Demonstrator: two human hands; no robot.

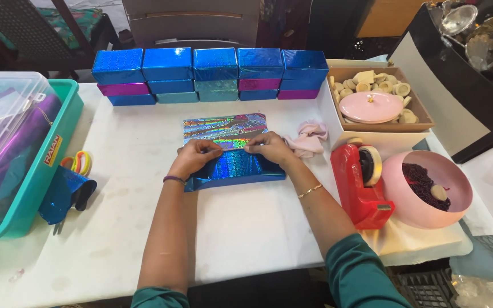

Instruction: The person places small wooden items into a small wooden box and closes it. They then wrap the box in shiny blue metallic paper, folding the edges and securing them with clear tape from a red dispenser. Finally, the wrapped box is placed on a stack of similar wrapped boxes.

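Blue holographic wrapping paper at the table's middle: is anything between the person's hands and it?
Nothing visible. The left hand and right hand both rest directly on the blue holographic wrapping paper, fingertips pressing its folded flap. The pink cloth lies to the right, the red tape dispenser farther right, both off the paper.

A white table (pixel 246 228) carries everything here. Along its far edge stands a stacked row of boxes wrapped in shiny blue, teal and purple foil (pixel 209 75); in the middle lies a sheet of holographic blue wrapping paper (pixel 232 154), with a pink cloth (pixel 309 138) just beside it. A teal bin (pixel 35 171) and rolled blue foil (pixel 67 194) sit left; a red tape dispenser (pixel 362 185), pink bowl (pixel 429 191) and cardboard box (pixel 380 100) sit right.
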